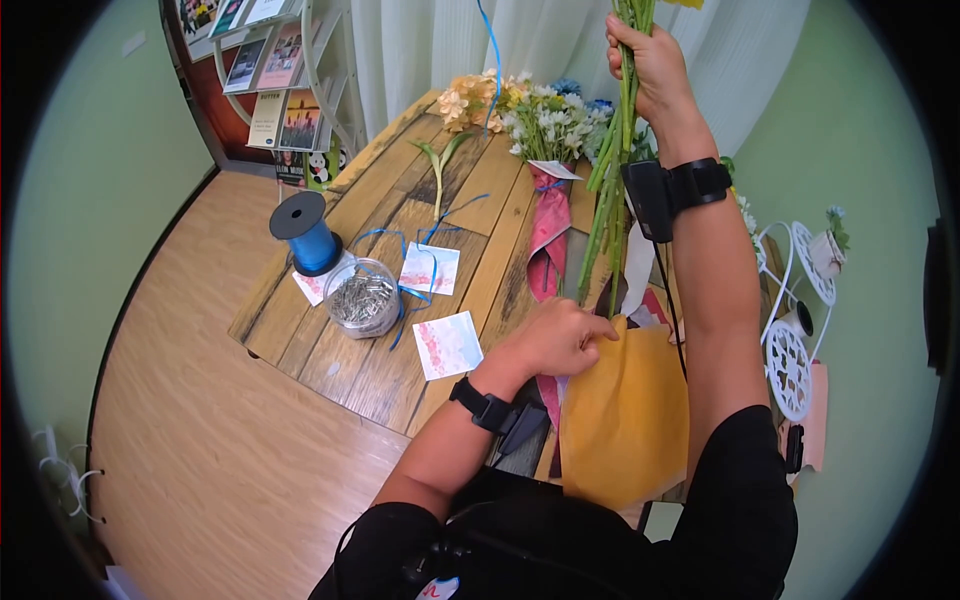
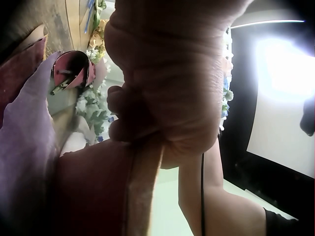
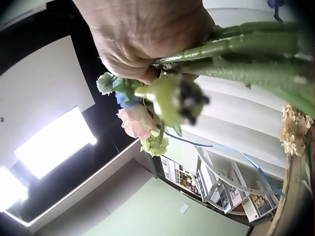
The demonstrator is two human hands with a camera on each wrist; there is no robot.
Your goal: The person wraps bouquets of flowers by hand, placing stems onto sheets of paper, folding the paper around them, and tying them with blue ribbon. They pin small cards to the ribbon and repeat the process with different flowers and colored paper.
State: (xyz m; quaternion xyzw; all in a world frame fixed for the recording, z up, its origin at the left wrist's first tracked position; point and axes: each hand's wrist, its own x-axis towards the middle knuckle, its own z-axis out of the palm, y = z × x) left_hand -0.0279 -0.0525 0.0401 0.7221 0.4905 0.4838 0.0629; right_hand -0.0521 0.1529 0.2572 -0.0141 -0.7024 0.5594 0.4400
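Observation:
High at the back of the table, my right hand (image 1: 655,70) grips a bundle of long green flower stems (image 1: 612,165). Their lower ends reach down to a yellow wrapping paper (image 1: 625,420). Most blooms lie beyond the head view's top edge; in the right wrist view, a pink rose (image 3: 135,122) shows past the hand, with blue and pale green flowers around it. My left hand (image 1: 560,335) pinches the upper edge of the yellow paper, close beside the stems. In the left wrist view its fingers curl over the paper's dark red side (image 2: 93,191).
A pink-wrapped bouquet (image 1: 550,225) lies behind my left hand. To the left are a blue ribbon spool (image 1: 302,235), a clear tub (image 1: 365,300) of small metal pieces, and printed cards (image 1: 448,345). A leafy stem (image 1: 438,175) lies farther back. White metal stand (image 1: 790,370) at right.

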